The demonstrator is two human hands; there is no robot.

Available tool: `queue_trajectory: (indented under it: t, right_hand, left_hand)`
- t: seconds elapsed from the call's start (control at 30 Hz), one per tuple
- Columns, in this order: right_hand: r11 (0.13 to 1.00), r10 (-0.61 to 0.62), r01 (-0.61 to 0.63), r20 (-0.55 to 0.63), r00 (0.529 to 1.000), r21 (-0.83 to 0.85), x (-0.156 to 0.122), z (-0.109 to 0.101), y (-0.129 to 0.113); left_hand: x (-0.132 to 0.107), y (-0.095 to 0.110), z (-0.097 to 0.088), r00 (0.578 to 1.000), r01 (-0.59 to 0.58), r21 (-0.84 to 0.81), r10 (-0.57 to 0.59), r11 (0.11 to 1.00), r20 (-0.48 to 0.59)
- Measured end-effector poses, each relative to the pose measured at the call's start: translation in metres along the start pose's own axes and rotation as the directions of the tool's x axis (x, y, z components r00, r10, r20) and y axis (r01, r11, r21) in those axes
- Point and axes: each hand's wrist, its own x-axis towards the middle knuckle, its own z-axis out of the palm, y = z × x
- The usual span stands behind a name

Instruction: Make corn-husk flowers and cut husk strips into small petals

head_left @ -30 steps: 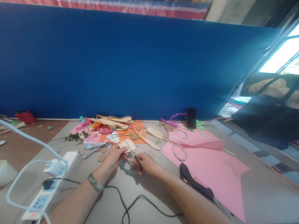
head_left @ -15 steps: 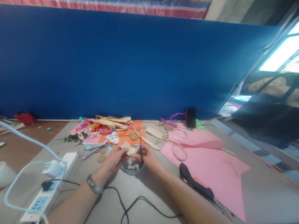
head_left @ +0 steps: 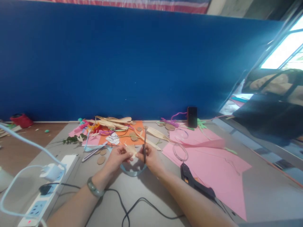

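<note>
In the head view my left hand (head_left: 118, 159) pinches a small beige piece (head_left: 131, 150), which looks like dried husk or paper. Fingertips of my right hand (head_left: 152, 158) meet the piece's other side. That same hand also keeps hold of dark scissors (head_left: 144, 148), their blades pointing up and away from me. Under both hands lies a round clear dish with a pale blue rim (head_left: 133, 173); whitish bits show inside it, partly covered by my fingers.
A black glue gun (head_left: 197, 186) rests on pink sheets (head_left: 222, 170) at right. A white power strip (head_left: 50, 189) and black cable (head_left: 115, 190) lie at left and front. Behind are husk strips (head_left: 113, 122), wooden discs (head_left: 101, 160), a utility knife (head_left: 93, 152) and a phone (head_left: 192, 117).
The beige piece has turned between my fingers and now looks narrower toward the right hand. Both hands stay over the dish, and the view has shifted slightly.
</note>
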Motion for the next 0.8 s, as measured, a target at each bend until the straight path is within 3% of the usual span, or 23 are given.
queue_trajectory:
  t: [0.33,0.57,0.67,0.8]
  right_hand:
    - [1.0,-0.001,0.0,-0.071,0.997,-0.012,0.0,-0.002,-0.003]
    - [0.999,-0.003,0.002,-0.024,1.0,-0.042,0.001,0.0,0.0]
    - [0.991,-0.019,0.024,0.035,0.999,-0.133,0.0,-0.001,-0.003]
    - [0.883,-0.027,0.101,0.165,0.986,-0.459,-0.002,-0.006,-0.012]
  left_hand:
    - [-0.001,0.005,0.002,0.993,-0.03,0.02,0.032,0.999,-0.111]
    - [-0.003,0.003,0.003,0.999,-0.013,0.072,0.01,0.997,0.035]
    - [0.001,0.004,-0.002,0.998,-0.037,0.028,0.038,0.999,-0.04]
    - [0.007,0.008,-0.008,0.969,-0.078,-0.051,0.064,0.996,-0.237]
